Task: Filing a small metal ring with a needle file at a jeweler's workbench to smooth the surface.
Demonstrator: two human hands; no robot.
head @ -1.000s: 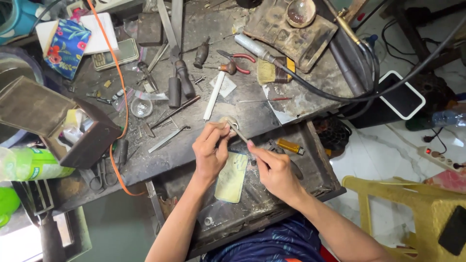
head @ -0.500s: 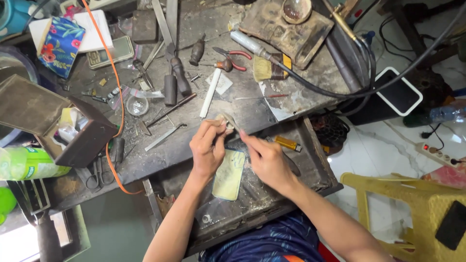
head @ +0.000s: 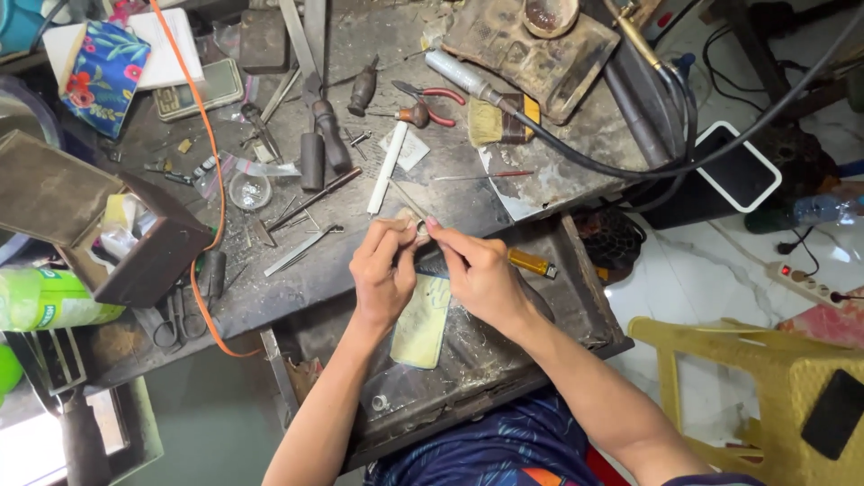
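A small pale piece is pinched between the fingertips of the left hand and the right hand, right at the near edge of the desk, where both hands meet. It sits at the very tips of both grips, above the open drawer; each grip is narrow and closed on it. The piece looks tiny, light-coloured and roughly rounded, though its shape can hardly be made out, since most of it is covered by the fingers. A thin dark tool appears to be held in the right hand as well, but it is too hidden to be told apart. Under the hands a flat yellowish pad is laid in the drawer, partly covered by the wrists. Just right of the right hand a yellow lighter is seen, and farther off a white stick lies on the desk.
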